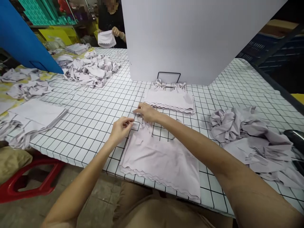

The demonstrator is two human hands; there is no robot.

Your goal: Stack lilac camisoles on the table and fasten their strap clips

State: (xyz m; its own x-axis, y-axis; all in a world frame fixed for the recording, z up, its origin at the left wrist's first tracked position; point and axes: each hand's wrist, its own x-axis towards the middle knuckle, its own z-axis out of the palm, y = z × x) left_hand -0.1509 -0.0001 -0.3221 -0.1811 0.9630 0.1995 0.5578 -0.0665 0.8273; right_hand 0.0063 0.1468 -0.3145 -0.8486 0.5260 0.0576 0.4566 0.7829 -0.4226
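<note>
A pale lilac camisole top (161,158) lies flat on the white grid-patterned table (95,110), its scalloped hem toward me. My left hand (121,126) pinches a thin strap at the top's left corner. My right hand (147,112) reaches across above it, fingers closed on the bunched straps at the garment's top edge. Just beyond my hands sits a neat stack of folded tops (171,101) of the same colour.
A crumpled heap of unfolded tops (251,139) lies at right. More piles (90,68) and folded stacks (35,114) sit at left. A white board (190,38) stands behind. Another person (111,28) handles cloth at the far end. A red stool (28,180) is below left.
</note>
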